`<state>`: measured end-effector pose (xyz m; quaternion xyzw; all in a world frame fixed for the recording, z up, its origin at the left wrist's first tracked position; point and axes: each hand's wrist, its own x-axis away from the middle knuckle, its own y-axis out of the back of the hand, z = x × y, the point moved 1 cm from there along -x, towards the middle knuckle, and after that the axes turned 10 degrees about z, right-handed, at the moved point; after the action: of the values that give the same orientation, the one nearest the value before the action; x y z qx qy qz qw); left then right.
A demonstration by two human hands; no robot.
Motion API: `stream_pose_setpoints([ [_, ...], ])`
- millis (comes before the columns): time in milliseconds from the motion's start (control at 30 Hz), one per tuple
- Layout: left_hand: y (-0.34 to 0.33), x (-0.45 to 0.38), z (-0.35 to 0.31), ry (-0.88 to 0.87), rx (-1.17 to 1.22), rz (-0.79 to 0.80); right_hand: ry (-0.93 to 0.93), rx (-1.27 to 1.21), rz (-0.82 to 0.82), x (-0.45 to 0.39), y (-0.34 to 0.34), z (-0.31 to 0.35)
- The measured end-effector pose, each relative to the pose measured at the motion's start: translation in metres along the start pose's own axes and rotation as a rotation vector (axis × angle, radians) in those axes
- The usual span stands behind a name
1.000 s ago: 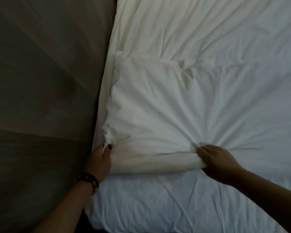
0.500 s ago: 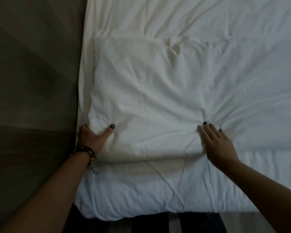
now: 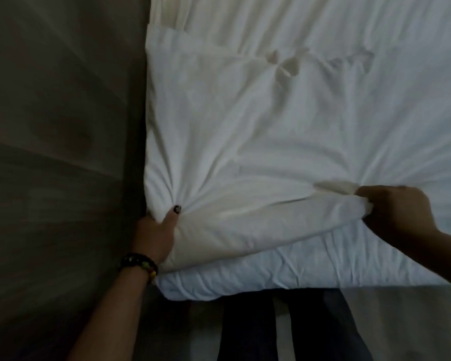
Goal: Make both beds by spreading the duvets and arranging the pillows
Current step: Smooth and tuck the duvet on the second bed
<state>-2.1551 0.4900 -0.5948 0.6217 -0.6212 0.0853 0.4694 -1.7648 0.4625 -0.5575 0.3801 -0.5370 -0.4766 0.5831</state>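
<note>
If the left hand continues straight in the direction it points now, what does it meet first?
The left hand points up the bed's left edge, gripping the duvet corner. Going straight on, it would likely just push into more of the duvet along that edge; depth is unclear.

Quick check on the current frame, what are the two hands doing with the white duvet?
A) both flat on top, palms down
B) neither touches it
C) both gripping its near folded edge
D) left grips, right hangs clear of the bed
C: the left hand clutches the near left corner of the duvet and the right hand pinches the same folded edge further right, with creases radiating from both grips.
</note>
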Motion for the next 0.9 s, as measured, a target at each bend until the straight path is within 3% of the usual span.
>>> stream_pose_setpoints([
  [167, -0.021, 0.006, 0.031, 0.15, -0.194, 0.103, -0.075, -0.044, 0.24, 0.05, -0.052, 0.002],
  [267, -0.03, -0.02, 0.031, 0.133, -0.282, 0.093, 0.016, 0.023, 0.456, 0.057, -0.114, 0.017],
  [333, -0.033, -0.032, 0.037, 0.116, -0.295, 0.125, -0.006, 0.167, 0.668, 0.053, -0.143, 0.028],
  [433, -0.028, -0.042, 0.048, 0.161, -0.171, 0.152, -0.119, 0.194, 0.848, 0.04, -0.129, 0.053],
  [567, -0.015, -0.058, 0.045, 0.068, 0.016, 0.093, -0.086, 0.12, 0.749, -0.019, -0.07, 0.079],
  [700, -0.02, -0.084, 0.017, -0.135, 0.0, 0.032, 0.073, -0.073, 0.322, -0.131, -0.04, 0.127],
  [767, -0.023, -0.098, 0.003, -0.226, -0.019, -0.028, 0.208, -0.199, 0.201, -0.192, -0.038, 0.161],
  [833, -0.024, -0.111, -0.006, -0.288, 0.02, -0.041, 0.278, -0.191, 0.187, -0.243, -0.038, 0.189],
  [900, -0.026, -0.123, -0.01, -0.304, 0.094, 0.001, 0.256, -0.141, 0.308, -0.277, -0.044, 0.207],
])
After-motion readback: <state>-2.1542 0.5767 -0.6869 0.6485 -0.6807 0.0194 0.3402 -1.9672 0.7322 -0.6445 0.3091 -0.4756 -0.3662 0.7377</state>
